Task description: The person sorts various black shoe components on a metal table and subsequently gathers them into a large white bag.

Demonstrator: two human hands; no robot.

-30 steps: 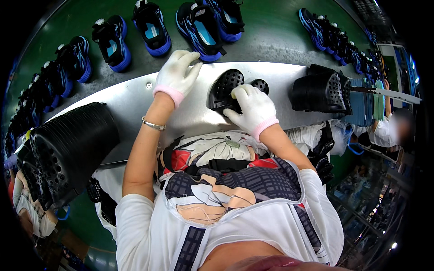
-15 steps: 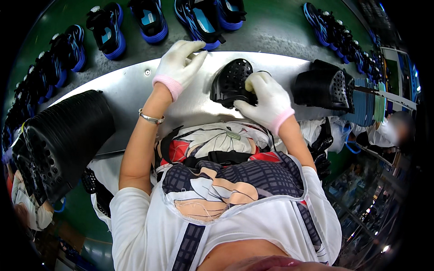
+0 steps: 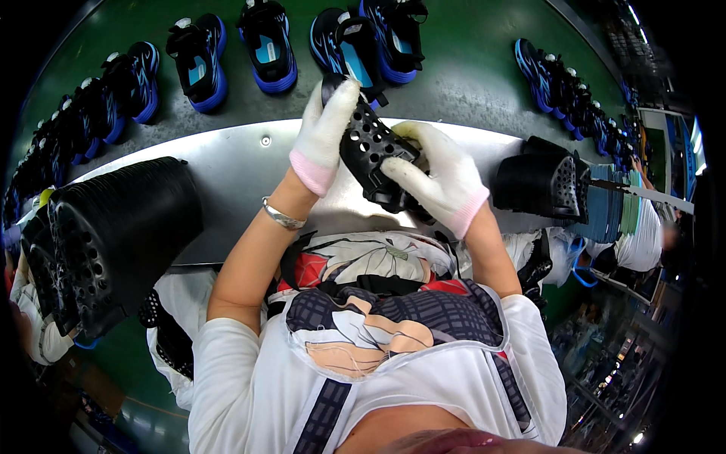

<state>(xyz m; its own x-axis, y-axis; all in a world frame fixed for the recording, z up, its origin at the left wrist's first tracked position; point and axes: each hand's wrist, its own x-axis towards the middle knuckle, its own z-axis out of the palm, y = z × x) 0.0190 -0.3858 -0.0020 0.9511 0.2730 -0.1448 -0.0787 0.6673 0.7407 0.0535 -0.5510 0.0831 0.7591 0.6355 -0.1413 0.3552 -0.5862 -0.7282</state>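
A black plastic shell (image 3: 367,155) with round holes is up near the middle of the frame, tilted so that its upper end leans toward the top left. The right hand (image 3: 439,178), in a white glove with a pink cuff, grips its right side, thumb and fingers closed on it. The left hand (image 3: 325,132), gloved alike, is wrapped around the upper end; the fingers hide part of it, so I cannot say whether the dark tip there belongs to the same shell. Below the hands lies a silver metal plate (image 3: 242,181). At its left end rests a large stack of black shells (image 3: 136,227), and at its right a smaller stack (image 3: 529,185), just beside some blue and green sheets (image 3: 605,204). Above, a green table (image 3: 461,38) carries black-and-blue shoes (image 3: 270,64), curving in a line down the left of the frame, with another row of shoes (image 3: 535,76) at the upper right.
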